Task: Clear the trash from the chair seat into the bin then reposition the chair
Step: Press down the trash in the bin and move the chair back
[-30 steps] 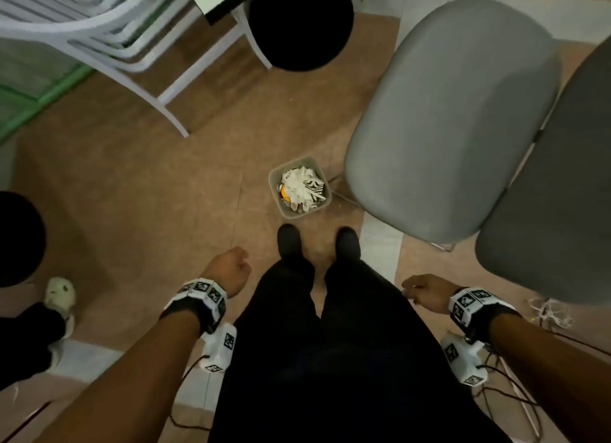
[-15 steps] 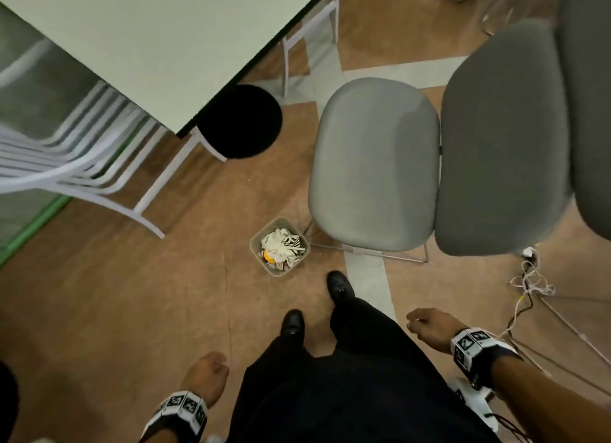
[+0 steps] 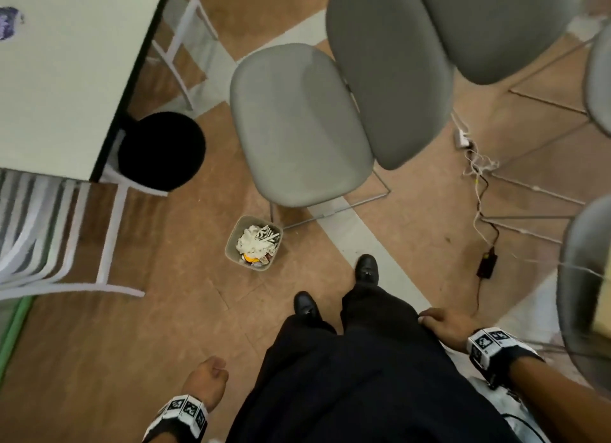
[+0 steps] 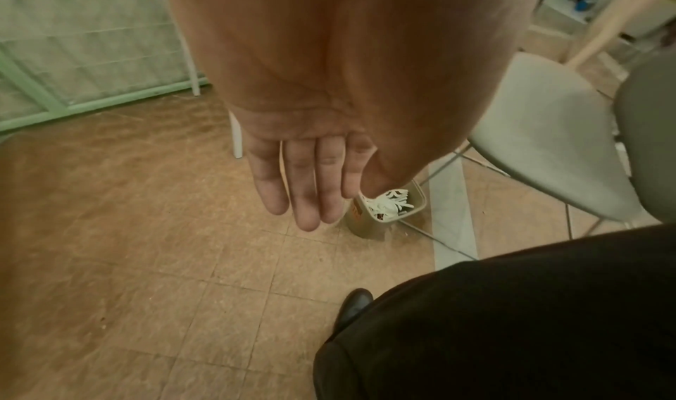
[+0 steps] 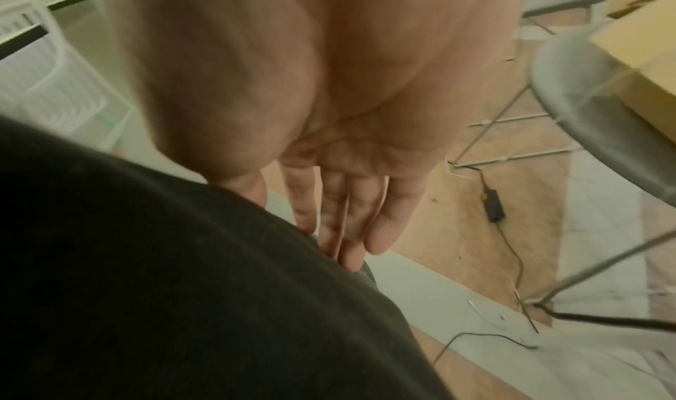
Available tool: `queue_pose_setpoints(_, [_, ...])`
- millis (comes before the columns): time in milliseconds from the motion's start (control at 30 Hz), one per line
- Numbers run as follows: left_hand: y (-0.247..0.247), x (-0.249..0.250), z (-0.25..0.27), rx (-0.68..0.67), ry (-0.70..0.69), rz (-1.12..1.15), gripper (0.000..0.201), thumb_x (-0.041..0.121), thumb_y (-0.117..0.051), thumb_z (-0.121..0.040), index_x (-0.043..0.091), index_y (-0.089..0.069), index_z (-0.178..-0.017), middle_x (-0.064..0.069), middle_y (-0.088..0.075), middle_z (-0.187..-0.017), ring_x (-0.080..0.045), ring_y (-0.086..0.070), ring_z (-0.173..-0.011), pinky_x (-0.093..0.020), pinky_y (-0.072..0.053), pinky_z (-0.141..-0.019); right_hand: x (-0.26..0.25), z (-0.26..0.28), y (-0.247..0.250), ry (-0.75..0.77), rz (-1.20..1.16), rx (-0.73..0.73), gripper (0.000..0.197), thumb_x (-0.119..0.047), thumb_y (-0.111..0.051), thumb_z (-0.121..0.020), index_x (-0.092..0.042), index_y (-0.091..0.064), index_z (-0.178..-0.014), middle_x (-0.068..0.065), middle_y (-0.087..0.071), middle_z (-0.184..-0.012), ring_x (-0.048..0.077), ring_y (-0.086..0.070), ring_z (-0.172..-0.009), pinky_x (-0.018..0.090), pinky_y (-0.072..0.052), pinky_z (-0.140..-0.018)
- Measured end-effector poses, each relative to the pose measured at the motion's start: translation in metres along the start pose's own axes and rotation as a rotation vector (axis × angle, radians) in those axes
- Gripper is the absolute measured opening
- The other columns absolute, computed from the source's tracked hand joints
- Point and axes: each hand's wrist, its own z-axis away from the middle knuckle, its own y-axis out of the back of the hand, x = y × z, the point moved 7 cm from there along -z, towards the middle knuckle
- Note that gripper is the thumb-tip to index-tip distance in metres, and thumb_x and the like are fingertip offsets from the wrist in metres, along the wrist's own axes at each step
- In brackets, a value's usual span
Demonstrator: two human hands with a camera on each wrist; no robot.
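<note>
Both hands [image 3: 205, 381] [image 3: 446, 323] relaxed, empty

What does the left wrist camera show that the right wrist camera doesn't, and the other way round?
Only the left wrist view shows the small bin full of crumpled paper trash on the floor, the light grey chair seat beside it with nothing on it, and the left hand, fingers straight and holding nothing. Only the right wrist view shows the right hand, fingers extended against the black trousers, plus a black adapter with its cable on the floor. Both show an empty hand, dark trousers and brown floor.
</note>
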Motion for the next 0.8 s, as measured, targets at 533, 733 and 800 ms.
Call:
queue_pose_setpoints(533, [0.015,0.352,0.038,0.106,-0.341,-0.382,0.025,0.009,-0.054,-0.093,0.004,-0.063,-0.116,-0.019,-0.070,-0.110,-0.029,-0.064,-0.093,-0.034,-0.050,-0.087,0.190,0.024,0.001,-0.258,-0.395,0.009,0.035,-0.044,-0.048,-0.098,-0.031,-0.064,-0.126,-0.001,-0.062,-0.136,0.020,-0.056,-0.126,0.033,-0.041,-0.107])
queue_pose_setpoints(733, [-0.023,0.482,0.073,0.184,-0.472,-0.443,0.028,0.018,-0.055,-0.095,0.015,-0.064,-0.121,-0.010,-0.069,-0.119,-0.030,-0.063,-0.112,-0.032,-0.045,-0.096,0.263,0.010,0.087,-0.190,-0.360,0.102,0.027,-0.044,-0.048,-0.093,-0.032,-0.067,-0.108,-0.002,-0.068,-0.113,0.022,-0.062,-0.102,0.033,-0.048,-0.090])
queue_pose_setpoints(800, [-0.033,0.516,0.082,0.188,-0.491,-0.421,0.028,0.018,-0.055,-0.095,0.015,-0.063,-0.122,-0.010,-0.069,-0.119,-0.030,-0.063,-0.113,-0.033,-0.046,-0.097,0.276,0.005,0.110,-0.165,-0.341,0.098,0.024,-0.045,-0.046,-0.091,-0.035,-0.067,-0.094,0.001,-0.070,-0.108,0.024,-0.064,-0.099,0.036,-0.050,-0.089])
